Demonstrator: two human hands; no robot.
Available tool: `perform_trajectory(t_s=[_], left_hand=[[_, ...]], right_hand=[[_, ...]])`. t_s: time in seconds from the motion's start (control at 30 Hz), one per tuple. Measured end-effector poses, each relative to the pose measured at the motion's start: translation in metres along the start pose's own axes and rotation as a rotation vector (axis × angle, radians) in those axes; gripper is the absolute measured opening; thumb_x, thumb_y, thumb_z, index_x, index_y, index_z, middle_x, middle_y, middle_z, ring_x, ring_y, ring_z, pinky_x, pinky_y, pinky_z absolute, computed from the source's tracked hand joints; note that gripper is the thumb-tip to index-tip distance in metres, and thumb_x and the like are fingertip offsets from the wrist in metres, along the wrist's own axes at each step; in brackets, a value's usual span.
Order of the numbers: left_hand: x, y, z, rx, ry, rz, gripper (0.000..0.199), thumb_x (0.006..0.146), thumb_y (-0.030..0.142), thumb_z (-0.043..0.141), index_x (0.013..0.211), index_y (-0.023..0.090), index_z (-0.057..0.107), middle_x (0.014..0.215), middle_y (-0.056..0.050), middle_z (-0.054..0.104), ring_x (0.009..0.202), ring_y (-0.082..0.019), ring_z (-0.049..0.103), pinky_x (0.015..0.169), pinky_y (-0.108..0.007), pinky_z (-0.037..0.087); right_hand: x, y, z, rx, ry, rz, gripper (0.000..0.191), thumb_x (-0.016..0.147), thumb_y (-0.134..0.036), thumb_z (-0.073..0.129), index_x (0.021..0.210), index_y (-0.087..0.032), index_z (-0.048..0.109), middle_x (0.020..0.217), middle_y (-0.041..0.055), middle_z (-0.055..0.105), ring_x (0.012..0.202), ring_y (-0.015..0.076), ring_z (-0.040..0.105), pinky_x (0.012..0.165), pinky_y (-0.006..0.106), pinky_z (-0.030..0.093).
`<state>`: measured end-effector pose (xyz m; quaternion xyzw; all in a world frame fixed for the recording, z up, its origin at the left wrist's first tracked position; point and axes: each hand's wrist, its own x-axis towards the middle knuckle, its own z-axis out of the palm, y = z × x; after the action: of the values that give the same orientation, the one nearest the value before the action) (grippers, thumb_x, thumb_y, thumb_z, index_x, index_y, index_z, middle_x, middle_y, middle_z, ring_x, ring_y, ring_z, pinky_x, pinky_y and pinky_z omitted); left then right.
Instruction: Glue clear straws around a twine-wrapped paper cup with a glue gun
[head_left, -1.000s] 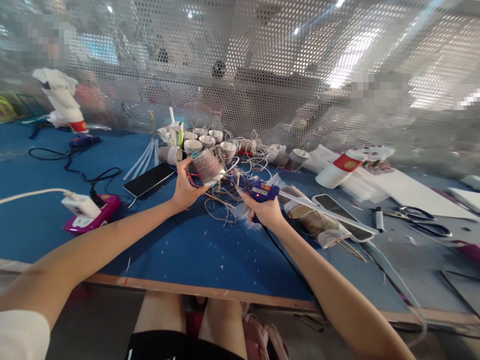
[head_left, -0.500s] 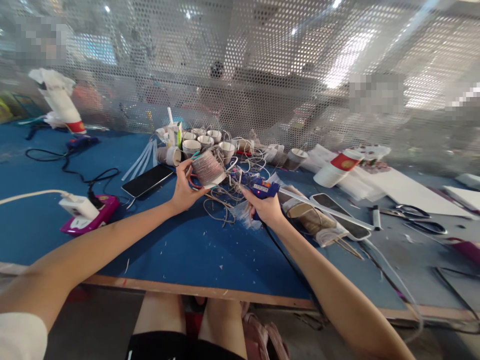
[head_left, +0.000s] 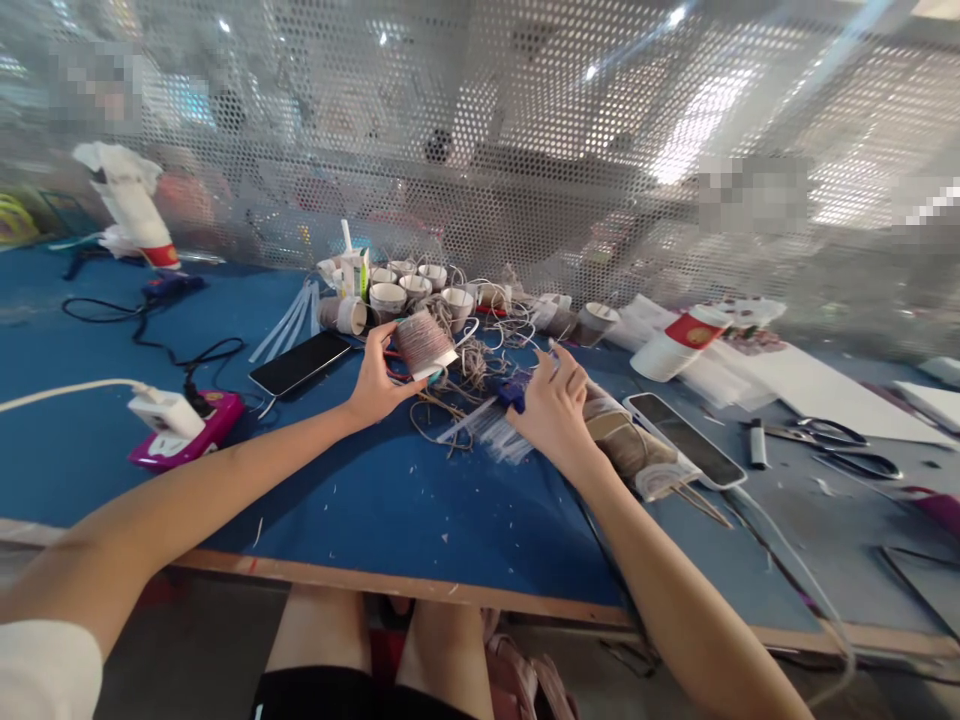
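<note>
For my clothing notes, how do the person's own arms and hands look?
A white sleeve shows on the left arm; both forearms are bare. The left hand and right hand are gloveless; a teal bit beside the left thumb is unidentifiable.

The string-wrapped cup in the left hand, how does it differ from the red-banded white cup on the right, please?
The string-wrapped cup is greyish-pink, while the white cup has a broad red band. The left hand holds the string-wrapped cup; neither hand touches the white cup. Both are tilted.
</note>
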<state>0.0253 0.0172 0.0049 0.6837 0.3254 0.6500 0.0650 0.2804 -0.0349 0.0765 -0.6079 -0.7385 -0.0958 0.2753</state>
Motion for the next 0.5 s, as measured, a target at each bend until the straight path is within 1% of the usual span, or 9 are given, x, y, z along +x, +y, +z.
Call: perform_trajectory(t_s=[0.03, 0.07, 0.1, 0.13, 0.2, 0.27, 0.33, 0.43, 0.5], left_hand=[[0.000, -0.001, 0.000, 0.012, -0.002, -0.021, 0.081, 0.072, 0.058, 0.080, 0.135, 0.025, 0.040, 0.129, -0.012, 0.050, 0.121, -0.029, 0.057, 0.099, -0.045, 0.054], [0.000, -0.001, 0.000, 0.020, -0.001, -0.039, 0.081, 0.071, 0.057, 0.081, 0.134, 0.025, 0.041, 0.128, -0.012, 0.051, 0.121, -0.029, 0.057, 0.099, -0.045, 0.055], [-0.001, -0.002, -0.001, 0.026, 0.001, -0.051, 0.082, 0.070, 0.055, 0.082, 0.134, 0.025, 0.042, 0.128, -0.012, 0.051, 0.120, -0.029, 0.057, 0.098, -0.044, 0.055], [-0.001, -0.003, -0.001, 0.029, 0.005, -0.058, 0.082, 0.070, 0.053, 0.083, 0.134, 0.025, 0.042, 0.129, -0.012, 0.051, 0.121, -0.029, 0.057, 0.097, -0.043, 0.055], [-0.001, -0.003, -0.002, 0.036, 0.009, -0.064, 0.082, 0.070, 0.051, 0.083, 0.135, 0.024, 0.041, 0.130, -0.013, 0.051, 0.121, -0.029, 0.057, 0.099, -0.043, 0.054], [-0.001, -0.002, -0.002, 0.045, 0.002, -0.070, 0.082, 0.071, 0.052, 0.082, 0.135, 0.022, 0.040, 0.130, -0.013, 0.051, 0.122, -0.029, 0.056, 0.102, -0.046, 0.053], [-0.001, 0.000, -0.002, 0.052, -0.008, -0.074, 0.082, 0.072, 0.056, 0.080, 0.135, 0.022, 0.040, 0.130, -0.013, 0.051, 0.122, -0.029, 0.056, 0.103, -0.047, 0.053], [0.000, 0.003, -0.002, 0.033, -0.014, -0.049, 0.081, 0.073, 0.060, 0.077, 0.134, 0.022, 0.039, 0.129, -0.013, 0.051, 0.120, -0.028, 0.057, 0.099, -0.045, 0.055], [0.000, 0.005, -0.001, -0.001, -0.019, -0.036, 0.080, 0.074, 0.062, 0.076, 0.134, 0.023, 0.039, 0.129, -0.012, 0.050, 0.120, -0.027, 0.057, 0.097, -0.043, 0.057]], right_hand=[[-0.004, -0.006, -0.001, 0.049, 0.067, -0.108, 0.076, 0.068, -0.015, 0.065, 0.139, -0.013, 0.037, 0.154, 0.0290, 0.032, 0.144, 0.0506, 0.029, 0.107, 0.072, 0.032], [-0.007, -0.012, -0.002, 0.107, 0.113, -0.216, 0.074, 0.073, -0.015, 0.061, 0.142, -0.018, 0.034, 0.157, 0.0236, 0.032, 0.147, 0.0453, 0.027, 0.111, 0.070, 0.028], [-0.011, -0.019, -0.004, 0.170, 0.125, -0.328, 0.071, 0.077, -0.015, 0.058, 0.143, -0.022, 0.033, 0.157, 0.0191, 0.036, 0.148, 0.0404, 0.028, 0.114, 0.067, 0.027], [-0.015, -0.026, -0.006, 0.231, 0.115, -0.421, 0.068, 0.079, -0.015, 0.055, 0.142, -0.024, 0.033, 0.155, 0.0157, 0.043, 0.148, 0.0368, 0.031, 0.114, 0.064, 0.029], [-0.020, -0.035, -0.007, 0.316, 0.056, -0.537, 0.057, 0.082, -0.016, 0.053, 0.136, -0.027, 0.039, 0.145, 0.0110, 0.057, 0.143, 0.0342, 0.038, 0.111, 0.060, 0.033], [-0.024, -0.039, -0.006, 0.342, -0.017, -0.572, 0.048, 0.084, -0.017, 0.053, 0.130, -0.028, 0.045, 0.137, 0.0086, 0.064, 0.138, 0.0350, 0.042, 0.106, 0.058, 0.036], [-0.025, -0.038, -0.003, 0.340, -0.060, -0.566, 0.046, 0.085, -0.019, 0.053, 0.130, -0.027, 0.047, 0.132, 0.0081, 0.067, 0.136, 0.0363, 0.043, 0.103, 0.058, 0.036], [-0.023, -0.036, 0.000, 0.370, -0.061, -0.524, 0.047, 0.086, -0.020, 0.053, 0.133, -0.025, 0.047, 0.124, 0.0081, 0.071, 0.132, 0.0360, 0.044, 0.103, 0.058, 0.035], [-0.021, -0.035, -0.002, 0.411, -0.061, -0.473, 0.042, 0.086, -0.022, 0.054, 0.128, -0.025, 0.050, 0.125, 0.0083, 0.070, 0.129, 0.0346, 0.046, 0.103, 0.057, 0.036]])
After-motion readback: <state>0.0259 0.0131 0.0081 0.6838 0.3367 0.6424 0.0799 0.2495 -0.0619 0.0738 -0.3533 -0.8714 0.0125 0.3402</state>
